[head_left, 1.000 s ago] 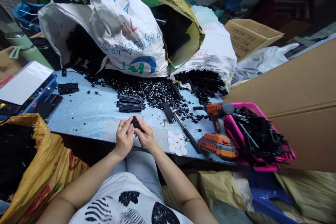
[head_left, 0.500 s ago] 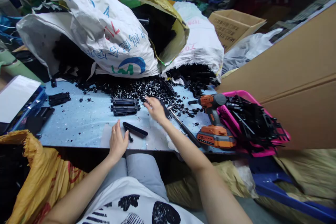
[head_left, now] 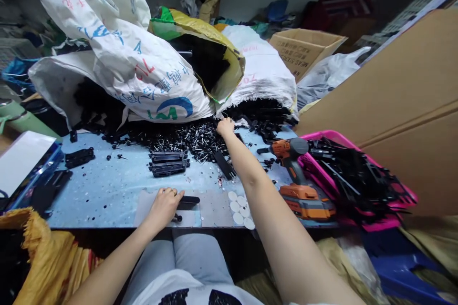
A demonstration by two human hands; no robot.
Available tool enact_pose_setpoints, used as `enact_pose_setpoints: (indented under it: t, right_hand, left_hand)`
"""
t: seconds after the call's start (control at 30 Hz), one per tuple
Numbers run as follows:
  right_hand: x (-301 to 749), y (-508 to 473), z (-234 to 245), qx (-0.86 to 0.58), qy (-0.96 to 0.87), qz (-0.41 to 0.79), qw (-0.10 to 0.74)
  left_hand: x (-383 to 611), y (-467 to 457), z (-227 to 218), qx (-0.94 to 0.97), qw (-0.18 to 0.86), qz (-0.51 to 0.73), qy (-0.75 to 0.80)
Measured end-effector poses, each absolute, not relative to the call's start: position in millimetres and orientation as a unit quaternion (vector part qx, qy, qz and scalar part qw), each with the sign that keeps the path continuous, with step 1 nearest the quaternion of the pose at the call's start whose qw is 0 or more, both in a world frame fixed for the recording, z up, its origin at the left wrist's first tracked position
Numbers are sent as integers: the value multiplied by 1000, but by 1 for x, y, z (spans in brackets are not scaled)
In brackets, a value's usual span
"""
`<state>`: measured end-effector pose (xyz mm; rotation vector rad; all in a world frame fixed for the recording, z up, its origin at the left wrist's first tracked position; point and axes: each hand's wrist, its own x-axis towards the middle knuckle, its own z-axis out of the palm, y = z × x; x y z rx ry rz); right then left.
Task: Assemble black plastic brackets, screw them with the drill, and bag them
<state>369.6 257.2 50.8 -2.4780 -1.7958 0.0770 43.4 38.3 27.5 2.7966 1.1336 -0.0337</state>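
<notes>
My left hand (head_left: 165, 205) rests near the table's front edge, fingers curled over the left end of a long black plastic part (head_left: 189, 200) lying on a grey mat (head_left: 211, 210). My right hand (head_left: 225, 127) is stretched far forward to the heap of small black pieces with metal pins (head_left: 193, 136), at the mouth of a white woven sack (head_left: 263, 74). Its fingers are bent down into the heap, and what they hold is hidden.
An orange cordless drill (head_left: 298, 176) lies right of my forearm, beside a pink tray (head_left: 324, 140) full of black parts. Stacked black parts (head_left: 168, 163) sit mid-table, white round pads (head_left: 240, 208) near the edge. Large sacks (head_left: 132, 66) crowd the back; a cardboard sheet (head_left: 400, 100) stands right.
Both hands first held a black part together. The part was laid on the mat, the left hand stayed on it, and the right hand reached forward into the heap.
</notes>
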Motion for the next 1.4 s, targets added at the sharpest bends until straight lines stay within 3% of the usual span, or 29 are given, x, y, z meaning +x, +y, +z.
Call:
enact_pose_setpoints:
  t: [0.2, 0.3, 0.37, 0.47, 0.6, 0.77, 0.9, 1.1, 1.4]
  right_hand:
    - [388, 182, 83, -790, -605, 90, 44]
    - [369, 109, 87, -719, -660, 203, 74]
    - [341, 61, 82, -604, -703, 356, 115]
    - [296, 9, 71, -490, -721, 477, 111]
    - [271, -18, 61, -496, -776, 377, 98]
    - [280, -22, 53, -496, -843, 200, -51]
    - [275, -28, 43, -491, -857, 135, -78]
    - [270, -39, 33, -510, -845, 132, -89]
    - [257, -43, 54, -529, -846, 40, -55]
  left_hand:
    - [13, 29, 25, 902, 109, 24, 416]
    - [19, 31, 22, 853, 247, 158, 433]
    - [31, 33, 25, 775, 356, 277, 443]
    - [53, 34, 33, 669, 418, 405, 462]
    - [59, 32, 36, 694, 402, 411, 433]
    - [38, 37, 26, 856, 327, 165, 365]
    - [35, 39, 26, 905, 251, 25, 344]
    - [39, 35, 25, 923, 205, 17, 325]
    - [29, 32, 13, 908, 193, 137, 345]
